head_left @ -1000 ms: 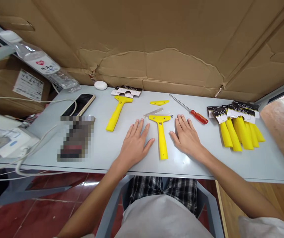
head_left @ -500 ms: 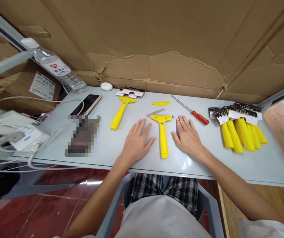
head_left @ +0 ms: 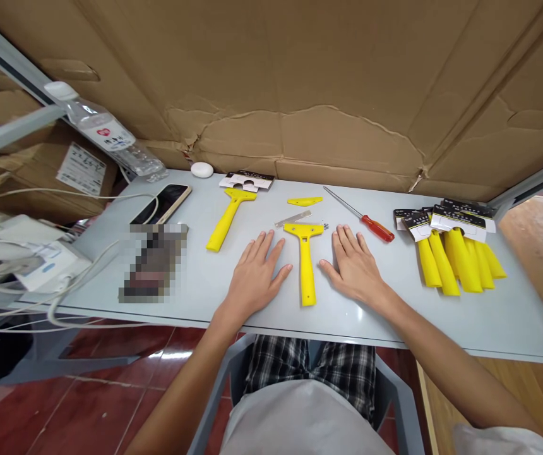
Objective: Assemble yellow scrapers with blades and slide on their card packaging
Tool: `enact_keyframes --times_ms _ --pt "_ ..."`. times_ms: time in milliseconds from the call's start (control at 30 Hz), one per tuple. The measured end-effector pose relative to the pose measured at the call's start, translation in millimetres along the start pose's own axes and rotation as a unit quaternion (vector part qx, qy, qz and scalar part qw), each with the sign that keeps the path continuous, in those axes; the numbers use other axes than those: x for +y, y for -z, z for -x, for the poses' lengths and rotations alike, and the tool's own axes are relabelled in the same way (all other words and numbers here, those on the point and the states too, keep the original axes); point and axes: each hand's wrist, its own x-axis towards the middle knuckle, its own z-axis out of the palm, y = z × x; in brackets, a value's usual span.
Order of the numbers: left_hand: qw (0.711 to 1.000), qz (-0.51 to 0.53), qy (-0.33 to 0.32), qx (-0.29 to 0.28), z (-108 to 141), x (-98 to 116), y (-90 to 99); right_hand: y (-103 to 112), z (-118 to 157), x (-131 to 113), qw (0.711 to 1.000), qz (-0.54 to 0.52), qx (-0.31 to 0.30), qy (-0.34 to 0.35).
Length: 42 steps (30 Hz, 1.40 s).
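My left hand lies flat on the table, palm down and holding nothing. On the other side of a yellow scraper handle, my right hand rests flat too, fingers stretched forward. The handle lies between them, its wide head away from me, touched by neither hand. Just beyond the head are a thin metal blade and a narrow yellow cover piece. Small dark bits, too small to name, lie by the head's right end. A screwdriver with a red handle lies past my right fingertips.
Left of centre lies another yellow scraper with a card tag. Several tagged yellow scrapers are piled at the right. A phone, a white oval case, a plastic bottle and white cables occupy the left. Cardboard walls the back.
The view has shifted slightly, so everything sits a little lower and further left in the picture. Both hands stay flat in place, and nothing on the table has moved.
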Motion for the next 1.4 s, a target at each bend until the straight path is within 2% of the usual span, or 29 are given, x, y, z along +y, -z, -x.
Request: enact_keyframes --times_ms 267,433,667,967,1067,1233,1400 --pt "1.0 -0.02 0.0 -0.011 0.9 0.3 -3.8 3.4 1.6 0.1 1.0 0.002 -0.017 0.016" --pt "1.0 -0.003 0.018 -0.004 -4.3 2.8 1.3 4.8 1.8 -1.2 1.0 0.005 -0.025 0.012" --pt "0.996 -0.012 0.062 0.055 -32.6 27.2 19.1 2.2 1.1 0.2 1.0 0.0 -0.014 0.016" --pt "0.992 -0.067 0.074 0.077 -45.2 51.8 17.7 1.3 1.5 -0.1 1.0 0.001 -0.009 0.015" --pt "0.993 -0.073 0.067 0.06 -49.3 61.1 23.0 3.0 1.2 -0.8 1.0 -0.003 -0.014 0.014" --pt "0.997 -0.053 0.054 -0.01 -60.1 73.9 23.7 4.8 1.1 -1.3 1.0 -0.012 -0.011 0.012" --pt "0.997 -0.064 0.021 -0.026 -62.2 73.9 23.4 7.0 0.7 -1.9 1.0 -0.012 -0.028 0.007"
